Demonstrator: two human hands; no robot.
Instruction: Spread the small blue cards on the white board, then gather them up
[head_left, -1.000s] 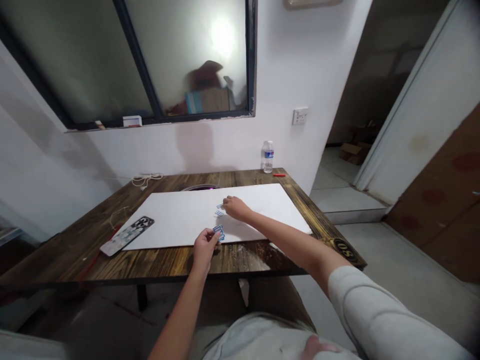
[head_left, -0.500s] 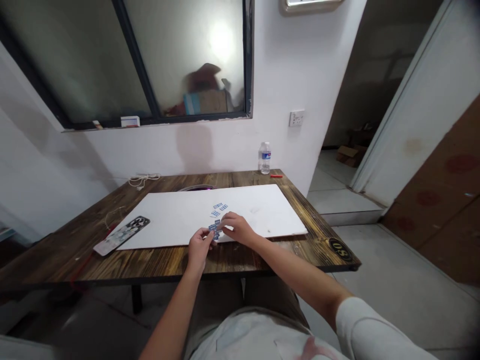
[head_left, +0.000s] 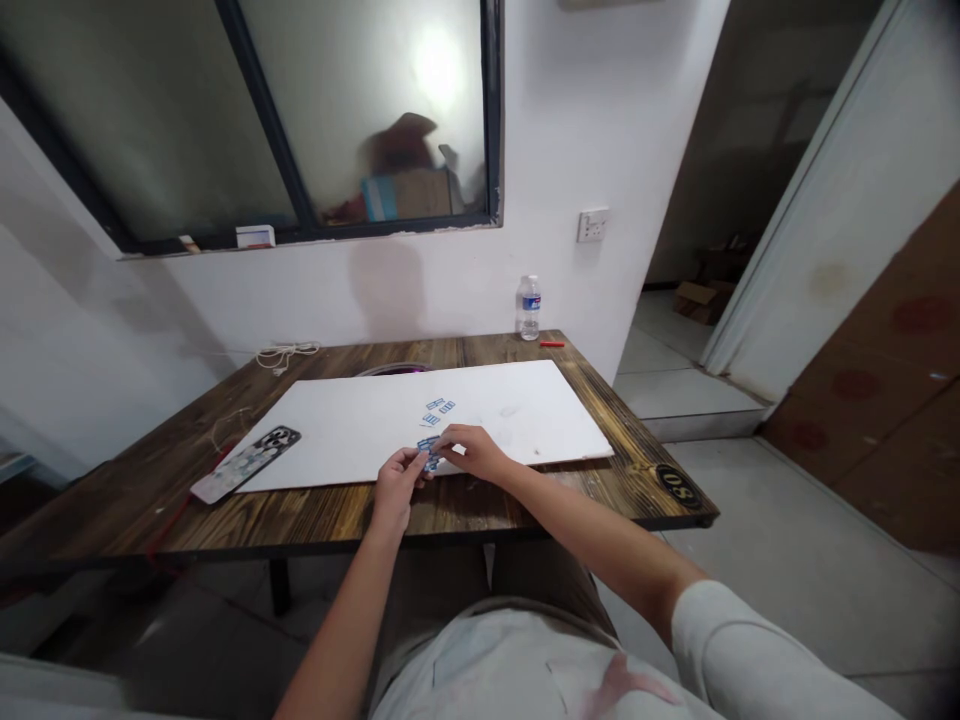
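Observation:
My left hand (head_left: 397, 480) is closed, pinching a cluster of small blue ladder-like pieces (head_left: 427, 453) between thumb and fingers just over the front edge of the white board (head_left: 345, 430). My right hand (head_left: 474, 450) comes in from the other side, its thumb and fingertips pinched together at the right side of the same cluster. Its fingers partly cover the pieces there. Just beyond the hands, several loose blue ladder-like pieces (head_left: 430, 420) lie flat on the board. They are too small to make out in detail.
The board lies on a dark wooden table (head_left: 315, 525). A phone-like slab with a patterned back (head_left: 246, 464) overlaps its left edge. A water bottle (head_left: 529, 310), a red pen-like stick (head_left: 552, 344) and a white cable (head_left: 286, 352) are along the back.
My right hand's fingers have closed in on the cluster in my left hand. The loose pieces keep their places on the board. The whole view has shifted slightly.

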